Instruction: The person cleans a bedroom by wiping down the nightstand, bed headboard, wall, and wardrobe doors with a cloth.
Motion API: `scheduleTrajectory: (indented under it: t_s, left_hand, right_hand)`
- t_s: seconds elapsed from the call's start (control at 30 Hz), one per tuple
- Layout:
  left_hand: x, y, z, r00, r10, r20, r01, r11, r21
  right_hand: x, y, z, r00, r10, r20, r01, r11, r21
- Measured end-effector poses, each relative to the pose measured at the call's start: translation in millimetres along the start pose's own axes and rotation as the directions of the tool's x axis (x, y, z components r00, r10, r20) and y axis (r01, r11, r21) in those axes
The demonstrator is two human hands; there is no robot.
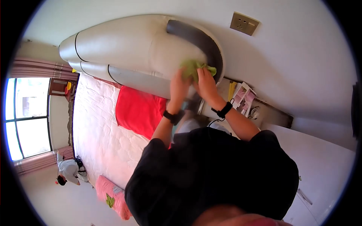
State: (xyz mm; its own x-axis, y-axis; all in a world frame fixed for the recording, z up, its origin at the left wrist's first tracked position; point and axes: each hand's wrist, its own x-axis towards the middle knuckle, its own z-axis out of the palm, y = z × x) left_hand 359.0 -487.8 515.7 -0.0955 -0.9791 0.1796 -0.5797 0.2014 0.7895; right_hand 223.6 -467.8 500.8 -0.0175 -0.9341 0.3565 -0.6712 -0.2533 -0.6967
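Note:
A crumpled green cloth (pixel 193 70) lies against the cream padded headboard (pixel 128 41), beside its dark curved trim (pixel 196 35). My right hand (pixel 206 83) is closed on the cloth, with fingers bunched over its right side. On the cloth's left side is my left hand (pixel 179 87), blurred by motion, its fingers closed around the edge of the fabric. Both wrists wear black bands, and a thin cord hangs by the right one.
Below the headboard is a bed with a pale quilt (pixel 94 109) and a red pillow (pixel 139 111). A nightstand holding a white box (pixel 245 98) stands right of my arms. Another person (pixel 69 169) is at the bed's far side, near the window (pixel 30 116). A socket (pixel 244 23) is on the wall.

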Motion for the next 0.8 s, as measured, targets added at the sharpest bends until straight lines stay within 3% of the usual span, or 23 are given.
scheduleTrajectory:
  t_s: [0.03, 0.13, 0.27, 0.33, 0.43, 0.53, 0.63, 0.73, 0.8]
  left_hand:
    - [-6.4, -5.2, 1.9, 0.997, 0.077, -0.03, -0.076, 0.997, 0.03]
    - [-22.0, 0.1, -2.5, 0.997, -0.08, 0.017, 0.081, 0.991, -0.111]
    - [-13.6, 24.8, -6.2, 1.0, -0.01, -0.018, 0.007, 0.987, -0.161]
    - [-5.7, 42.5, -5.1, 0.999, -0.048, 0.01, 0.049, 0.97, -0.239]
    - [15.4, 90.4, 2.6, 0.964, 0.241, -0.11, -0.261, 0.93, -0.26]
    - [39.2, 146.2, 18.2, 0.918, 0.383, -0.101, -0.396, 0.882, -0.257]
    - [73.3, 201.5, 43.2, 0.801, 0.587, -0.121, -0.591, 0.74, -0.321]
    - [102.3, 259.5, 74.9, 0.761, 0.644, -0.083, -0.612, 0.669, -0.421]
    - [112.1, 290.8, 94.5, 0.729, 0.68, -0.074, -0.639, 0.638, -0.429]
  right_hand:
    - [-5.9, 4.1, 5.1, 1.0, 0.017, 0.018, -0.018, 0.999, 0.028]
    - [-14.9, 8.6, 12.3, 0.999, -0.033, 0.018, 0.032, 0.997, 0.075]
    - [-3.2, 5.3, -12.7, 1.0, -0.011, -0.001, 0.011, 0.982, 0.191]
    - [11.2, -1.5, -42.8, 0.991, -0.047, -0.128, 0.07, 0.981, 0.183]
    - [27.8, -8.2, -96.7, 0.956, -0.09, -0.279, 0.136, 0.979, 0.15]
    - [47.6, 3.6, -153.0, 0.879, -0.188, -0.437, 0.225, 0.974, 0.032]
    - [66.4, 15.9, -207.4, 0.768, -0.253, -0.588, 0.244, 0.965, -0.097]
    - [88.2, 32.6, -259.2, 0.631, -0.337, -0.698, 0.179, 0.939, -0.292]
    - [93.3, 49.9, -280.4, 0.624, -0.3, -0.722, 0.081, 0.943, -0.322]
